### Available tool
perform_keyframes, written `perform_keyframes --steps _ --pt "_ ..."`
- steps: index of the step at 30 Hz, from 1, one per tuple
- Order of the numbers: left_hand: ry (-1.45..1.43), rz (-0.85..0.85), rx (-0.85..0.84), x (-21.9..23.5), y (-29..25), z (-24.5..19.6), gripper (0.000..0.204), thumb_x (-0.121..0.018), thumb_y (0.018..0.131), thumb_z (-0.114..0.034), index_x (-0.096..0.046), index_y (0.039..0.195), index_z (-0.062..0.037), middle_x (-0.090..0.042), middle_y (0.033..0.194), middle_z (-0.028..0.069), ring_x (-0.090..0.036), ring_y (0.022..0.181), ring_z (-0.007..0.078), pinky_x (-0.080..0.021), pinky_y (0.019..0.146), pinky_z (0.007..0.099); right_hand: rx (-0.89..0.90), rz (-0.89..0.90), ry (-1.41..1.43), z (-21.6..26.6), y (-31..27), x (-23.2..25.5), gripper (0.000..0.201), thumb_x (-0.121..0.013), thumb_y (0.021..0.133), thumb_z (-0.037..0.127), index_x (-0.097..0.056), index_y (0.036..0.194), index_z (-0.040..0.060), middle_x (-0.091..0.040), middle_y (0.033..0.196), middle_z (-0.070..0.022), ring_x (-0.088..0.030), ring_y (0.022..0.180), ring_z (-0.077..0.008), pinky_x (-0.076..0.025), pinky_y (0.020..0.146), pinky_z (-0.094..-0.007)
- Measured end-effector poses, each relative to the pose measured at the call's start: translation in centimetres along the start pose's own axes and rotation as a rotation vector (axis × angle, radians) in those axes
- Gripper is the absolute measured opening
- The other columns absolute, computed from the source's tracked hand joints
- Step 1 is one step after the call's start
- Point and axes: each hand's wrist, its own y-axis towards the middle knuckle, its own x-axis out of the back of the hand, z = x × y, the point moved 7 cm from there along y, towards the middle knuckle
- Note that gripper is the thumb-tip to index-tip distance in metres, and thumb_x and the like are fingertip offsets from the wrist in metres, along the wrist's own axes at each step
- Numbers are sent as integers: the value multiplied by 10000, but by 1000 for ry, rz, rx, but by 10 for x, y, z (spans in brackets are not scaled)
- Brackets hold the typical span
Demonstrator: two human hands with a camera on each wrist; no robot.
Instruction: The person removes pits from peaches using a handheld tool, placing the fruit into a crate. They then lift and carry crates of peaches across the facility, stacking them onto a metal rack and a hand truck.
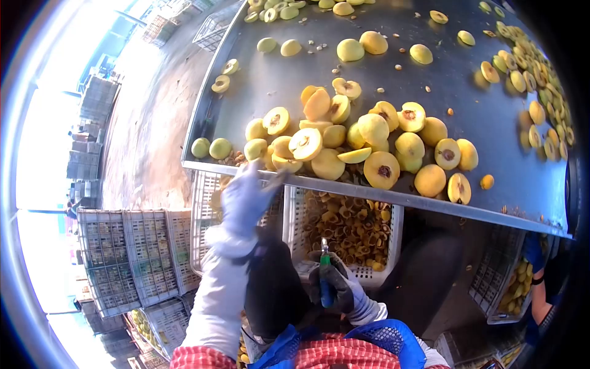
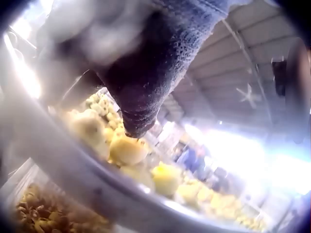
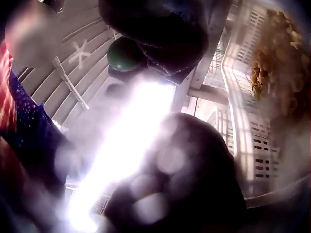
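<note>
The work looks partway through, with plenty left; many fruit halves [image 1: 305,144] lie heaped along the near edge of the metal table [image 1: 442,212], several with dark, rough centres that seem yet to be dealt with. A crate [image 1: 398,234] below holds a broad layer of curved scraps [image 1: 350,224] (a sign, probably, of much already done); another pile [image 1: 534,74] lies at the table's right side. The person's left hand [image 1: 243,200], blurred, reaches the heap with fingers extended; the right hand [image 1: 345,289] grips a green-and-blue-handled tool [image 1: 325,261], metal tip up.
</note>
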Motion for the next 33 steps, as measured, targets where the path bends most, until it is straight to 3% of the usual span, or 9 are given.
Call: perform_keyframes --steps 3,5,9,13,14,17,19,21,33 --pt "260 13 -86 -42 41 -24 624 -710 705 -523 -484 1037 -46 -627 970 181 -646 845 314 -504 715 416 -30 -44 1 10 0 3 427 -481 959 336 -414 1273 55 -544 783 -76 -530 537 -163 -462 498 -289" --pt "7 185 -116 -49 57 -20 630 -771 670 -385 -447 1080 -32 -621 967 186 -630 870 324 -493 757 421 -32 -133 134 9 -5 10 416 -480 958 348 -424 1256 62 -538 754 -66 -513 516 -154 -443 464 -281" --pt "-578 138 -221 -44 52 -10 592 -760 700 -259 -465 1145 -3 -583 1003 132 -576 926 205 -473 816 323 -69 -113 257 -3 -8 33 413 -483 953 379 -440 1230 75 -528 703 -49 -489 494 -135 -419 433 -270" --pt "-1000 196 -316 -28 -24 -40 572 -684 759 -139 -444 1248 34 -535 1116 113 -530 1029 183 -436 905 306 348 -189 144 34 -17 41 250 -468 967 168 -478 1180 38 -551 762 -83 -502 541 -146 -409 464 -221" --pt "-1123 270 -265 -31 -47 -48 580 -676 768 -143 -438 1263 40 -538 1138 120 -529 1045 184 -433 910 303 438 -321 -49 38 -24 42 266 -514 928 128 -483 1174 33 -560 754 -88 -526 555 -201 -433 502 -276" --pt "-1316 476 -82 -46 -105 -76 541 -621 823 -160 -435 1286 51 -550 1176 135 -529 1079 188 -422 931 299 1234 -423 -1493 81 -54 -24 266 -549 883 112 -499 1127 20 -563 744 -141 -565 600 -305 -449 545 -372" --pt "-1396 408 -6 -58 -124 -77 459 -501 932 -274 -460 1265 40 -565 1131 131 -538 1057 180 -426 929 302 833 -425 -1242 66 -49 -7 198 -580 857 138 -511 997 16 -556 755 -204 -576 668 -397 -444 576 -448" --pt "-1561 343 218 -77 -140 -71 465 -493 941 -328 -479 1238 29 -571 1090 119 -545 1035 181 -446 902 309 677 -421 -1232 60 -50 -7 179 -580 865 158 -502 946 20 -562 768 -214 -582 689 -407 -443 577 -453" --pt "-1357 -40 -20 -41 -180 -73 346 -507 939 -238 -534 1166 22 -589 1083 117 -571 963 176 -459 867 299 896 -465 -1235 39 -86 -33 218 -522 902 174 -488 1002 -17 -564 746 -246 -577 698 -432 -446 589 -448"
